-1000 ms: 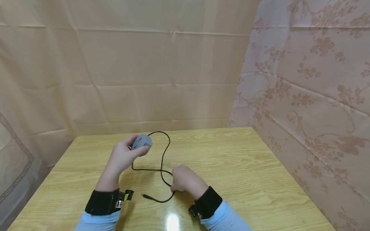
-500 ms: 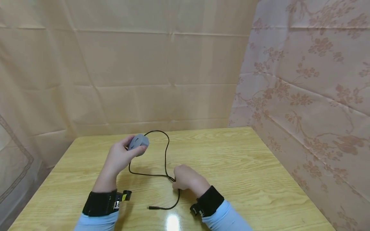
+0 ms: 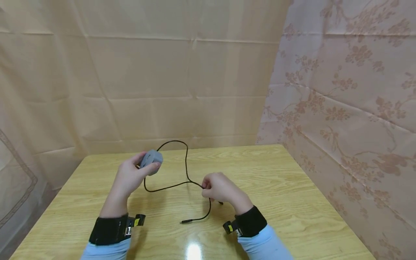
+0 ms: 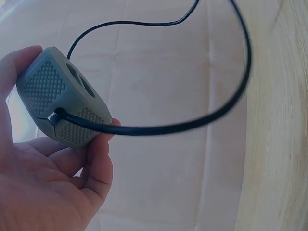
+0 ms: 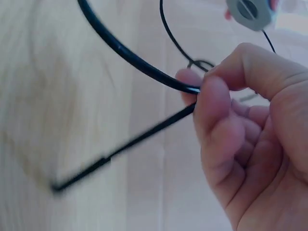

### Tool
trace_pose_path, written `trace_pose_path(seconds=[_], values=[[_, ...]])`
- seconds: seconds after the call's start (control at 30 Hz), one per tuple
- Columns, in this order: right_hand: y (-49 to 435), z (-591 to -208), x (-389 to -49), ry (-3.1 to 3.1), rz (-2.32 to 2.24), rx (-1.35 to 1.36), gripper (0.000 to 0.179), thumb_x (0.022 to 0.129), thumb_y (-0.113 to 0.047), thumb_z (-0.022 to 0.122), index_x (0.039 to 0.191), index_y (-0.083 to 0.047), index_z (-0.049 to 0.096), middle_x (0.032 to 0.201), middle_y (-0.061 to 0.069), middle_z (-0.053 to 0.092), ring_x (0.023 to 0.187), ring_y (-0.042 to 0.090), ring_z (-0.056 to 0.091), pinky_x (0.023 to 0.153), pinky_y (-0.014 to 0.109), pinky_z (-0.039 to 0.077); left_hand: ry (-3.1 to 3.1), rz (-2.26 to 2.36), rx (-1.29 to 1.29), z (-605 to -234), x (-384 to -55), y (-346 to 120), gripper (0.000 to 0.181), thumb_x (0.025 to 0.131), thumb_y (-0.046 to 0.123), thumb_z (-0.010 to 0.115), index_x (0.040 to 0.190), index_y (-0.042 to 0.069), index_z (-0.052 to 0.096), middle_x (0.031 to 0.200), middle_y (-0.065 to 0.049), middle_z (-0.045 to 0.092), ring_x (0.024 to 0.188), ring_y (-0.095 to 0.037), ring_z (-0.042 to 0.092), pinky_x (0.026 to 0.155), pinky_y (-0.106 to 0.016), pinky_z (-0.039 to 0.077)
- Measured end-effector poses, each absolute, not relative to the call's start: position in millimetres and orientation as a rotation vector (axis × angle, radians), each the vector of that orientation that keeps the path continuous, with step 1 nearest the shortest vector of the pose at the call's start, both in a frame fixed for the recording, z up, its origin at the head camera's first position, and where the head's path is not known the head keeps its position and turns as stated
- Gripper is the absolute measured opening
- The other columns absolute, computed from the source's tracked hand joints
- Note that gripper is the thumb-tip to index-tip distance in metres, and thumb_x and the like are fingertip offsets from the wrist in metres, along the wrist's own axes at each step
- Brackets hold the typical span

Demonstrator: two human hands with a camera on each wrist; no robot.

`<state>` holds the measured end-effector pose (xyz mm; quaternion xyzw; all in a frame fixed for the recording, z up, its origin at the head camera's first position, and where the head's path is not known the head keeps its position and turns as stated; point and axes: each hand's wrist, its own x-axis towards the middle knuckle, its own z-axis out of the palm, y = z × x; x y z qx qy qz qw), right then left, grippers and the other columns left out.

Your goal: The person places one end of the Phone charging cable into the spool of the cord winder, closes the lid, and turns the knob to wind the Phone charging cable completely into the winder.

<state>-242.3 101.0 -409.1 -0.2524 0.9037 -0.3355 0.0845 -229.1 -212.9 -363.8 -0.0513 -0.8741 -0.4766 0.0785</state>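
My left hand (image 3: 128, 177) holds a grey faceted block (image 3: 152, 159) up over the table's far left, thumb on one side and fingers on the other. In the left wrist view the block (image 4: 89, 103) shows dimpled sides, and a black cable (image 4: 168, 129) comes out of a small hole in it. The cable (image 3: 186, 160) makes a loop from the block across to my right hand (image 3: 224, 187), which pinches it between thumb and fingertips. Below that hand dangles a plug end (image 3: 186, 221); in the right wrist view a slim dark plug (image 5: 79, 175) hangs from the pinch, blurred.
A second dark cable tip (image 3: 221, 203) pokes out beneath the right hand. The wood-grain table (image 3: 276, 216) lies under both hands. Behind it hangs a beige curtain (image 3: 162, 90), with a floral curtain (image 3: 341, 108) at the right.
The right hand has lifted and moved right with the cable, drawing the loop tighter. The dangling plug has shifted right. The left hand has drifted slightly left with the block.
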Motion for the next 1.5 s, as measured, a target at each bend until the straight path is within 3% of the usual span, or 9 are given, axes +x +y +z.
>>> trace_pose_path(seconds=[0.1,0.37,0.5,0.73,1.0,1.27,1.5], values=[[109,-403,-244,2.664,-1.117,-0.75,0.007,0.092,-0.007,0.065,0.097,-0.01,0.066,0.072,0.0,0.065,0.058,0.022,0.065,0.049,0.029,0.049,-2.615,-1.423,-0.155,-363,-229,-213,0.092,0.092,0.056,0.07,0.156,-0.001,0.036,0.151,-0.027,0.044,0.131,-0.044,0.049,0.1,-0.058,0.047],[125,-389,-244,2.715,-1.216,-0.907,0.021,0.095,-0.008,0.066,0.114,-0.005,0.073,0.083,-0.005,0.068,0.064,0.01,0.064,0.056,0.028,0.053,-2.61,-1.454,-0.144,-363,-229,-215,0.091,0.092,0.056,0.07,0.155,0.0,0.037,0.15,-0.027,0.046,0.127,-0.043,0.051,0.098,-0.056,0.049],[133,-384,-243,2.77,-1.212,-0.941,0.018,0.099,-0.013,0.068,0.114,-0.006,0.075,0.076,-0.007,0.067,0.062,0.015,0.064,0.054,0.027,0.05,-2.599,-1.46,-0.13,-365,-230,-219,0.09,0.092,0.058,0.069,0.155,0.001,0.039,0.149,-0.026,0.047,0.126,-0.042,0.052,0.098,-0.057,0.048],[151,-377,-245,2.844,-1.24,-0.942,0.01,0.104,-0.012,0.061,0.106,-0.011,0.071,0.089,-0.004,0.069,0.07,0.019,0.064,0.059,0.029,0.051,-2.527,-1.547,-0.11,-363,-228,-226,0.088,0.093,0.055,0.07,0.156,0.002,0.038,0.152,-0.025,0.045,0.134,-0.043,0.047,0.105,-0.06,0.041],[178,-375,-250,2.88,-1.298,-0.816,0.014,0.106,-0.014,0.057,0.109,-0.01,0.071,0.084,-0.003,0.065,0.06,0.018,0.057,0.051,0.028,0.047,-2.468,-1.664,-0.095,-360,-226,-232,0.087,0.093,0.05,0.072,0.157,0.003,0.035,0.153,-0.024,0.043,0.138,-0.041,0.043,0.109,-0.06,0.036],[202,-380,-254,2.978,-1.089,-0.82,0.015,0.103,-0.015,0.062,0.106,-0.01,0.075,0.087,-0.003,0.069,0.073,0.012,0.058,0.066,0.033,0.049,-2.461,-1.67,-0.09,-361,-227,-234,0.086,0.094,0.048,0.072,0.156,0.0,0.035,0.15,-0.027,0.045,0.136,-0.041,0.044,0.11,-0.06,0.035],[221,-381,-255,2.913,-1.011,-0.894,0.016,0.103,-0.012,0.062,0.11,-0.006,0.074,0.091,-0.002,0.068,0.073,0.012,0.055,0.065,0.032,0.048,-2.449,-1.658,-0.088,-361,-227,-240,0.085,0.095,0.046,0.071,0.156,-0.001,0.035,0.15,-0.029,0.044,0.137,-0.042,0.043,0.11,-0.061,0.034]])
